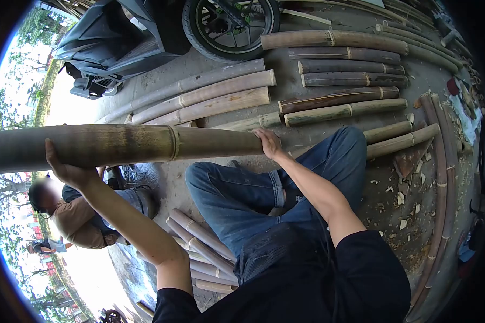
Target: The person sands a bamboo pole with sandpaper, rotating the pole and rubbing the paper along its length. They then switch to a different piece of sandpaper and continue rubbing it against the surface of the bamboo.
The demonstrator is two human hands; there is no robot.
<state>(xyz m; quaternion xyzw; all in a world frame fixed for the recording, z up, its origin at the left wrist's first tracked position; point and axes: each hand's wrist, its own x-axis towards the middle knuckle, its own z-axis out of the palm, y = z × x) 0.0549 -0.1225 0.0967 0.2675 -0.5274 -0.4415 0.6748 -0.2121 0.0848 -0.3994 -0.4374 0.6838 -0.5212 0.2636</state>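
Observation:
A thick brown bamboo pole is held up across my view, above my crossed legs. One pale ring-like node shows near its middle, with a darker scorched-looking patch left of it. My left hand grips the pole from below near its wide left end, thumb up along the near side. Around the narrower right end wraps my right hand, fingers over the top. Part of the left hand's fingers is hidden behind the pole.
Several cut bamboo lengths lie on the ground ahead, more at my left. A motorcycle wheel stands at the back. A co-worker sits at left. Wood chips and long curved-looking poles lie at right.

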